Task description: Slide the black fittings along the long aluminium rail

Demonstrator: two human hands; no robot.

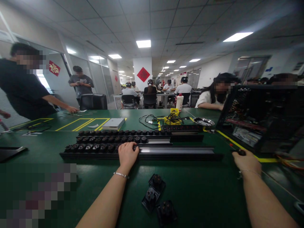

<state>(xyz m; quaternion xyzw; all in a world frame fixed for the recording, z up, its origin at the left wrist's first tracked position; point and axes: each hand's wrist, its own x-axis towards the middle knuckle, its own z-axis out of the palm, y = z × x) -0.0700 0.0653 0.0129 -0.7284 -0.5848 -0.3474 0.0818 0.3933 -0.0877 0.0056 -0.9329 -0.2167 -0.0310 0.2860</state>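
My left hand is closed over the front black rail, its fingers curled on a black socket module at the end of a row of similar modules. Right of that hand, the rail's bare silver channel shows. My right hand grips a black handle over the table's right side; the tool's kind is unclear. Three loose black socket modules lie on the green table in front of me, pins showing. Behind the front rail lie two more rails, also fitted with modules.
An open computer case stands at the right. Farther back are a steel dish, tangled black cables, a white box and a bottle. A co-worker's hand rests on the table at the left.
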